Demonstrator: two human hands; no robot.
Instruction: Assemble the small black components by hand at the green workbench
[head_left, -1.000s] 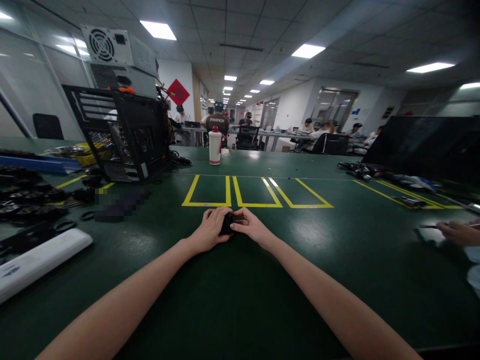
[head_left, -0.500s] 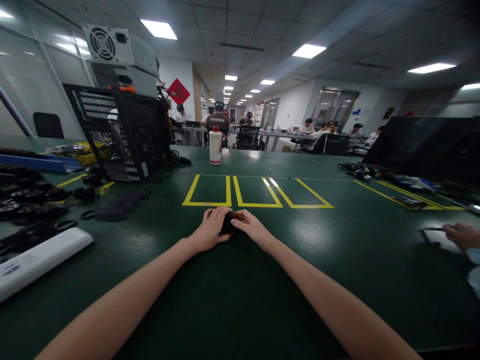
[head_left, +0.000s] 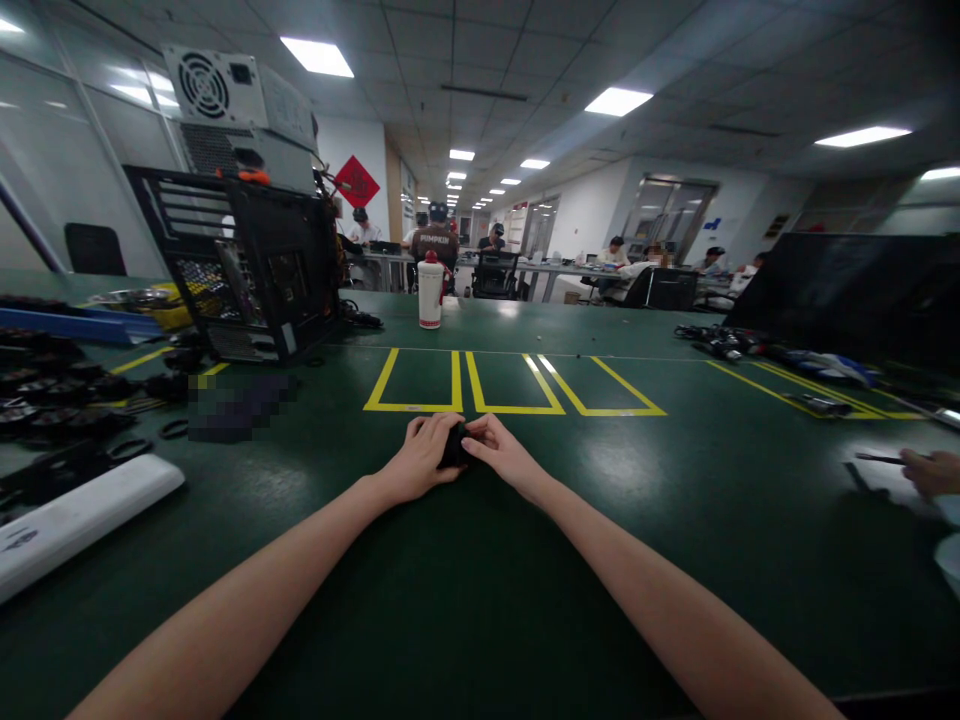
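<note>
Between my two hands is a small black object (head_left: pixel 453 447), mostly covered by fingers, so its kind cannot be made out. My left hand (head_left: pixel 420 455) is closed around its left side, fingers over the top and thumb at the near side. On the other side my right hand (head_left: pixel 501 452) pinches at its right edge with thumb and fingertips. Both hands are low over the green table (head_left: pixel 450 600), just in front of yellow tape outlines (head_left: pixel 517 409).
A black computer case (head_left: pixel 285 290) with a power supply (head_left: pixel 225 90) on top stands at left. Near it lie black parts (head_left: pixel 45 390) and a long white bar (head_left: pixel 82 520). A white bottle (head_left: pixel 430 292) stands ahead. At right, another person's hand (head_left: pixel 930 472) holds a thin dark tool.
My hands and the black object stay almost still. At the right edge, the other person's hand with the thin tool has shifted slightly to the right.
</note>
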